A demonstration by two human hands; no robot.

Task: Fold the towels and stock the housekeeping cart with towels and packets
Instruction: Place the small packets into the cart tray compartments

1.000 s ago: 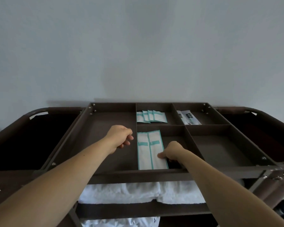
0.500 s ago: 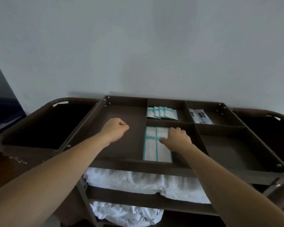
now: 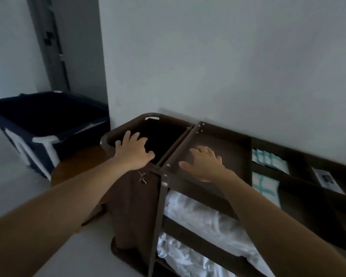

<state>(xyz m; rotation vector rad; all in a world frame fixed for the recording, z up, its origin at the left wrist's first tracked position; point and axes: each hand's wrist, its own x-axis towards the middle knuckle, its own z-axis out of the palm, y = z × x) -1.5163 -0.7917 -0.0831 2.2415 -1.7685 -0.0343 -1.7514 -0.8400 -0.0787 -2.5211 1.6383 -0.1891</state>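
Both hands have left the middle of the tray (image 3: pixel 234 154) and are now further to the left. The view has turned left with them, so a dark blue bin (image 3: pixel 48 120) comes into sight beside the cart (image 3: pixel 160 206). The right hand (image 3: pixel 205 163) no longer touches the long teal packets (image 3: pixel 266 184). It is spread, palm down, over the big left compartment of the tray and holds nothing. The left hand (image 3: pixel 135 151), curled before, is now open with fingers apart over the mouth of the dark bag (image 3: pixel 126 206) at the cart's left end. Whether it touches the rim I cannot tell.

The long teal packets lie in their compartment near the front, the small teal packets (image 3: pixel 270 160) behind them, and a white packet (image 3: pixel 326 179) with black print further right. White towels (image 3: pixel 198 212) lie on the shelf under the tray, and more crumpled towels (image 3: pixel 180 254) on the shelf below.

I judge that the placing of these packets is finished and the person is turning away to fetch more stock, perhaps from the bin. The next move calls for a reach to the left with free hands. The crumpled towels also look in need of folding.
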